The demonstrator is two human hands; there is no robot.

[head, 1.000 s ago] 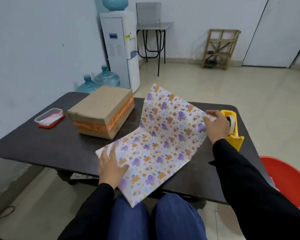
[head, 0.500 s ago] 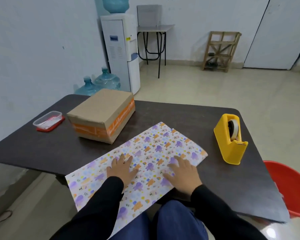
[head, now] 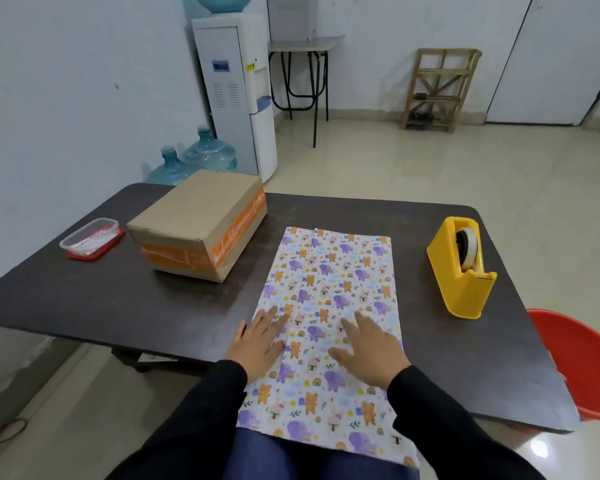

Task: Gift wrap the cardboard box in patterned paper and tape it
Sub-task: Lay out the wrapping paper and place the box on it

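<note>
Both hands, left hand (head: 257, 344) and right hand (head: 369, 348), lay flat with fingers spread on the patterned wrapping paper (head: 329, 299); the cardboard box (head: 201, 220) stood apart.

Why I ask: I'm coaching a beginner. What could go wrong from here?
The patterned paper overhangs the table onto the lap; only the left hand and right hand pin it, so lifting both may let it slide off.
The paper looks folded and narrow beside the cardboard box; it may not cover it unless opened.
The tape dispenser sits near the table's right edge; a reach could knock it off.
</note>
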